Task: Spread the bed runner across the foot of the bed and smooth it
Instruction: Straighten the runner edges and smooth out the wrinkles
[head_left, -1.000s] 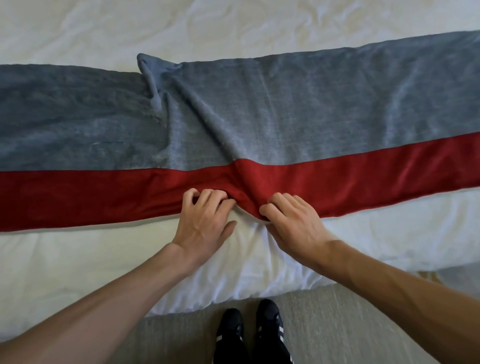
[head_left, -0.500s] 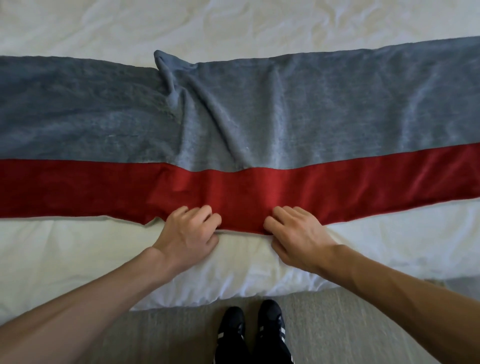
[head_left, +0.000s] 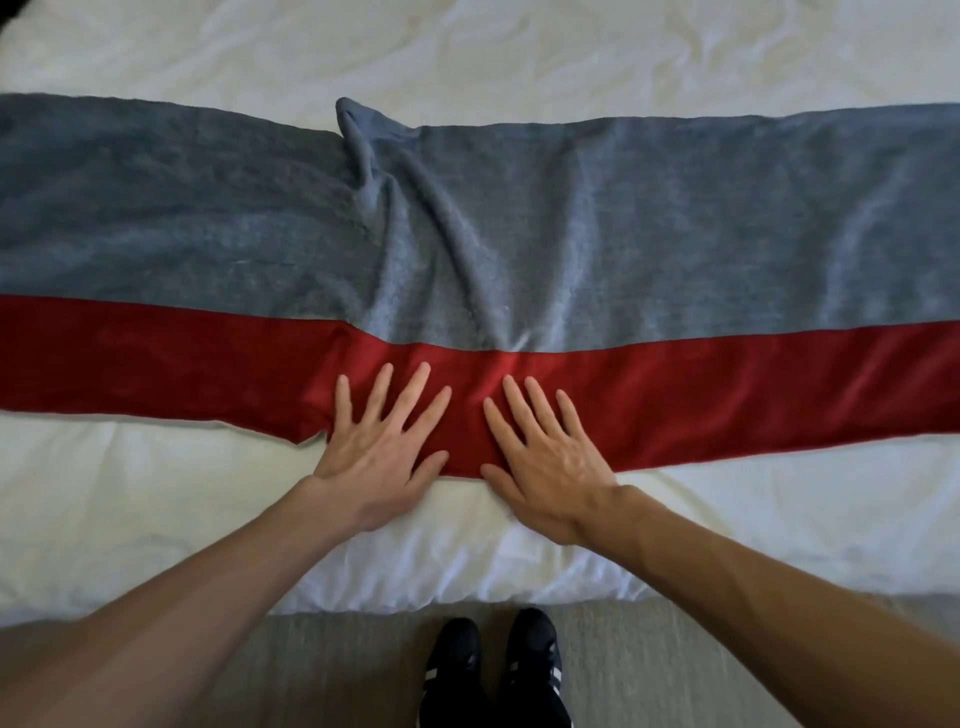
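Pinch on the hem was released since the earlier frame: left hand (head_left: 382, 449) and right hand (head_left: 553, 460) are now laid flat, fingers spread, on the grey-and-red plush bed runner (head_left: 701, 223) near the foot edge of the white-sheeted bed (head_left: 130, 499); central ridges are probably best swept outward with firm palms.

Light: soft and even, brightest on the far sheet of the bed (head_left: 519, 47). My left hand (head_left: 382, 441) and right hand (head_left: 550, 457) throw only faint, soft-edged shadows. Wide-angle lens curves the runner (head_left: 675, 234) at left and right. My forearms (head_left: 182, 613) blur at the near edge; far left corner dark.
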